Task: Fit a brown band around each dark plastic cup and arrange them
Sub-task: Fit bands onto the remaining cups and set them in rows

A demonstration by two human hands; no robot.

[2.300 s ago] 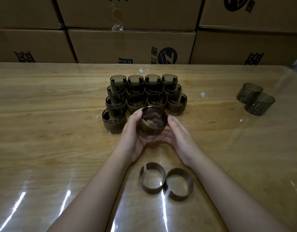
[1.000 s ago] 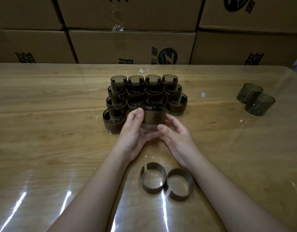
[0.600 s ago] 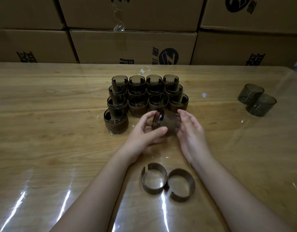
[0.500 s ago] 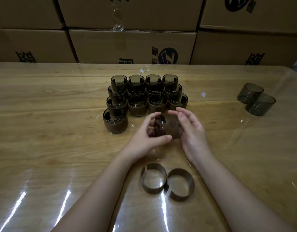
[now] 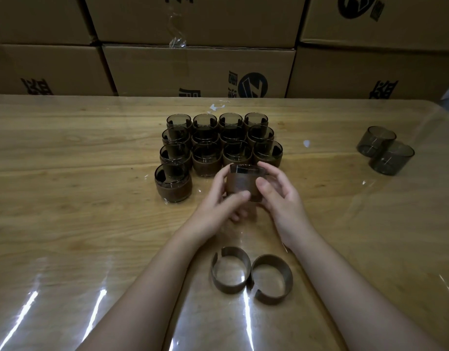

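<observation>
- Left hand (image 5: 218, 206) reaches up from the lower middle of the frame, fingers curled round the left side of a cup (image 5: 243, 184) and thumb pressed on its near face.
- At left of centre one banded cup, the front cup (image 5: 173, 182), stands upright by itself on the surface (image 5: 66, 173), a row nearer than the rest.
- Just above it, twelve banded cups (image 5: 207, 158) stand packed in three rows of four, each touching its neighbours. The front cup sits against the left end of their nearest row.
- In the middle of the frame, the cup in the hands is level with the front cup and just below the nearest row. It is upright, with a brown band round its lower body and a dark clear rim above. Whether its base touches the surface I cannot tell.
- Right hand (image 5: 281, 201) clasps the same cup from the right, thumb on the band and fingers bent round the far side at the rim.
- Between the two forearms, in the lower middle, two loose bands (image 5: 231, 269) lie side by side, touching, each an open ring with a gap.
- At the right edge, well apart from everything else, two bare cups (image 5: 391, 158) stand touching each other.
- Across the top of the frame, printed boxes (image 5: 198, 69) are stacked behind the surface.
</observation>
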